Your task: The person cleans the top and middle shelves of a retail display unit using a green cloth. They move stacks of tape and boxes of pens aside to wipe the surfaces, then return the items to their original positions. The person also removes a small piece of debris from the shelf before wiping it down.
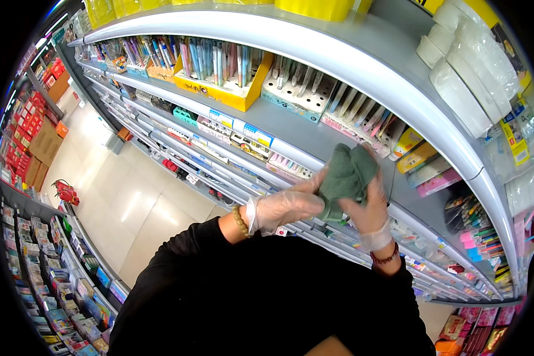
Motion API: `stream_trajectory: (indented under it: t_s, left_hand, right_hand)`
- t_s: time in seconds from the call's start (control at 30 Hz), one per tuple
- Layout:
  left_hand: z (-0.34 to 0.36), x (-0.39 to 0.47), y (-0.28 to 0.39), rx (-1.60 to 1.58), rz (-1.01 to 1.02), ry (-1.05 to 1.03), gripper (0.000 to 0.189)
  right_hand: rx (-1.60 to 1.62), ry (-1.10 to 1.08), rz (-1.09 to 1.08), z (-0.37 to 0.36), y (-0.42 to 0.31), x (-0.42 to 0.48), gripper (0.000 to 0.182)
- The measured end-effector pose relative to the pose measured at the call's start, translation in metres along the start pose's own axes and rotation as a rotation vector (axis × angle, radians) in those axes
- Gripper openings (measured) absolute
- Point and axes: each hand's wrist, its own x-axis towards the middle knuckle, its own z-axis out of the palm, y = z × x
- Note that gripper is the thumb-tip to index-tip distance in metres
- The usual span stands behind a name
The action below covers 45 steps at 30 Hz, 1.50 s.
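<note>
A folded dark green cloth (345, 178) is held up between both hands in front of the shelving. My left hand (291, 204), in a clear plastic glove, grips its left and lower side. On the other side my right hand (370, 204), gloved the same way, closes around the cloth's right edge, thumb across the front. Just beyond the cloth is a grey shelf board (309, 133) with cardboard display boxes of pens. The nearest are a pink-printed pen box (358, 127), a white pen box with holes (293, 93) and a yellow pen box (218, 75).
An upper shelf edge (267, 26) curves above the pens, with rolls of white tape (467, 75) on top. Lower shelf tiers with price labels (244, 129) run beneath. Pencil packs (467, 209) sit at right. Tiled floor (147, 209) and another display rack (58, 285) lie left.
</note>
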Motion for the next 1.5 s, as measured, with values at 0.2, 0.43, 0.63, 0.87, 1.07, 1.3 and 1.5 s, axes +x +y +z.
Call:
stream_trajectory:
  t_s: [0.2,0.43,0.63,0.87,1.07,1.3,1.5]
  left_hand:
    - [-0.037,-0.021,0.014,0.038,0.066,0.128,0.089]
    - [-0.072,-0.044,-0.003,-0.140,0.314,0.390,0.064]
    - [-0.084,-0.037,0.008,-0.058,0.407,0.509,0.059]
    - [-0.084,-0.030,0.013,0.095,0.390,0.669,0.057]
    - [-0.088,-0.009,-0.007,0.777,0.469,0.769,0.027]
    - [-0.074,0.006,0.007,0.484,0.451,0.735,0.009]
    - [-0.071,0.011,0.044,0.323,0.552,0.834,0.018]
  right_hand:
    - [-0.171,-0.102,-0.049,0.011,-0.003,0.065,0.047]
    - [-0.738,-0.085,-0.304,0.098,-0.020,0.140,0.041]
    - [-0.644,-0.340,-0.322,0.131,-0.019,0.146,0.036]
    - [-0.682,-0.390,-0.243,0.107,-0.006,0.130,0.028]
    - [-0.697,-0.319,-0.165,0.053,0.014,0.082,0.030]
    - [0.123,-0.153,0.018,-0.029,0.067,0.060,0.027]
    - [-0.562,0.084,0.097,-0.083,0.088,0.050,0.023]
